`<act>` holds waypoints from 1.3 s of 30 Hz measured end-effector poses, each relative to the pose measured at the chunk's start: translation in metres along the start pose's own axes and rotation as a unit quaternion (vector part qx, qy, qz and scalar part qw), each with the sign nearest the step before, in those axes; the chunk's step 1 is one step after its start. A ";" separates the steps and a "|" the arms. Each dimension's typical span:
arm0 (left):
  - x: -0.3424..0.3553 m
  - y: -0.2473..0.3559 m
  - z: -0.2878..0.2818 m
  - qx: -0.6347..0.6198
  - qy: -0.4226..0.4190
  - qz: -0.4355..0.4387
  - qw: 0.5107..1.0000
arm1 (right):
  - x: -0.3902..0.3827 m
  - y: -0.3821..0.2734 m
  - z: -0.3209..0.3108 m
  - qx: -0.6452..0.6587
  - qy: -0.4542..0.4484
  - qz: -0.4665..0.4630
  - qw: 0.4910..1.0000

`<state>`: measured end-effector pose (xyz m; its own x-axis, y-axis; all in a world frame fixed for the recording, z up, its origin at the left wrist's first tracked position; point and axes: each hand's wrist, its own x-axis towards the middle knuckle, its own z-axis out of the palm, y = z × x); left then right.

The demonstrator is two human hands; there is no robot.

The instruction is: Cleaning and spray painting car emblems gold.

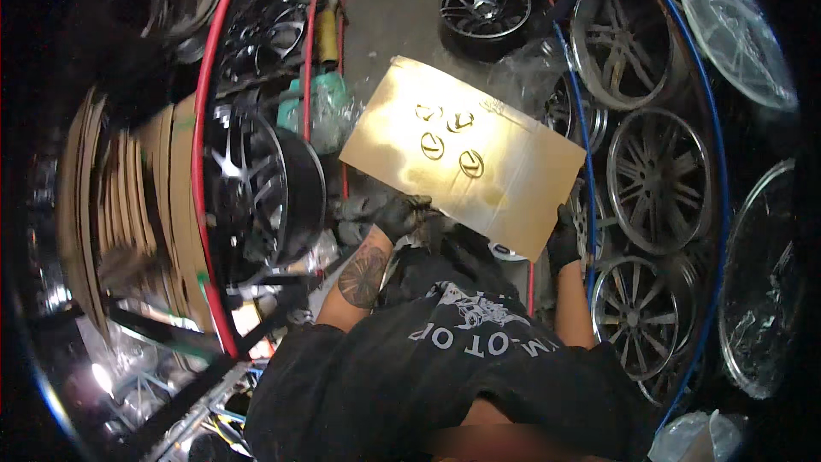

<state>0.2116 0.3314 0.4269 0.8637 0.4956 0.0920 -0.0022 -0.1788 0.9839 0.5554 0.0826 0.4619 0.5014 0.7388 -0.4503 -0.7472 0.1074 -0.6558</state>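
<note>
A rectangular cardboard sheet is held tilted in front of me, its left half brightly lit and patched with pale yellow. Several small dark-outlined emblems lie on it, among them an oval emblem and a round emblem. My left hand, in a dark glove, is closed on the sheet's near edge. At the right near corner my right hand, also gloved, grips the cardboard; its fingers are partly hidden behind it.
Metal racks with red posts and blue posts line both sides. Wheel rims fill them, such as a multi-spoke rim at right. A black rim is on the aisle floor ahead. Flattened cardboard stands at left.
</note>
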 end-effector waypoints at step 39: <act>1.160 0.018 -0.876 -0.638 0.173 0.021 0.750 | 0.914 -0.180 0.198 -0.539 -0.123 -0.053 0.832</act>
<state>0.7717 1.6473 0.6859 0.6681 0.7420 -0.0563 -0.6964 0.6501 0.3041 1.0621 0.8696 0.2886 0.3368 0.8909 -0.3046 0.1864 -0.3802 -0.9059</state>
